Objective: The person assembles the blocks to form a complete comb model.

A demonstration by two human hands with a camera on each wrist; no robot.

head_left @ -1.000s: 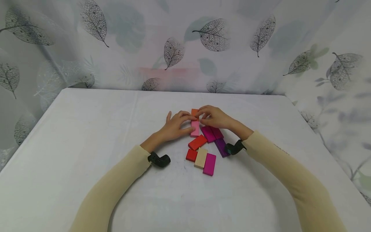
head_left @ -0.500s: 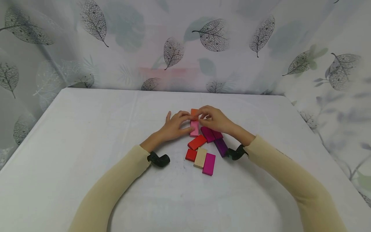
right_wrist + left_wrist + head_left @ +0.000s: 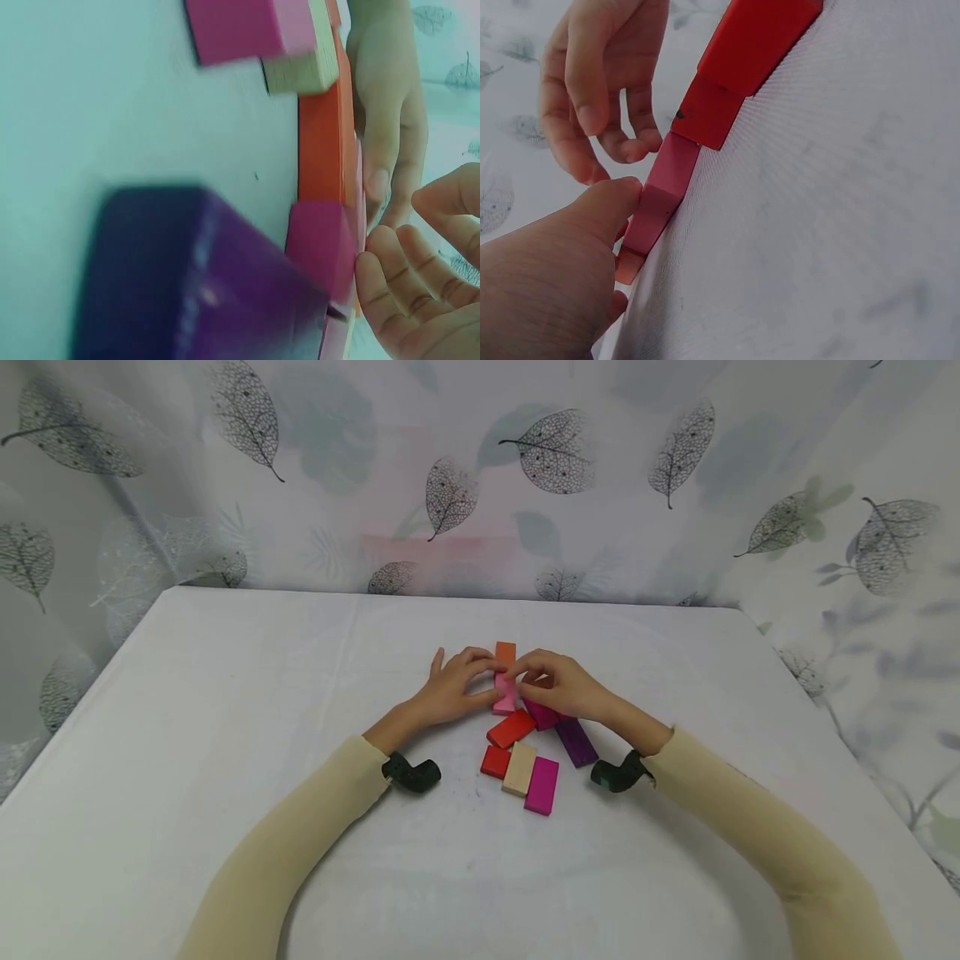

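In the head view, my left hand (image 3: pixel 453 685) rests against the pink block (image 3: pixel 504 702). Its thumb meets the block's left side, and a finger reaches over where pink joins the orange block (image 3: pixel 506 651). From the right, my right hand (image 3: pixel 564 683) hovers over the magenta blocks (image 3: pixel 538 717), its fingers loosely bent and apart, holding nothing that shows. Its fingertips come right beside the pink block and my left fingers. The right wrist view has those fingertips close to a magenta block (image 3: pixel 322 232). Part of the magenta pair is hidden beneath this hand.
Below the hands lie a red-orange block (image 3: pixel 512 727), a small red block (image 3: pixel 495 762), a natural wood block (image 3: pixel 519 768) and another magenta block (image 3: pixel 542 785). A purple block (image 3: pixel 577 743) slants beside my right wrist. The white table (image 3: pixel 300 693) meets a leaf-print curtain (image 3: pixel 337 485).
My right hand has come down toward me from the orange block to beside the pink one, now covering more of the magenta blocks. My left hand and the blocks stay put.
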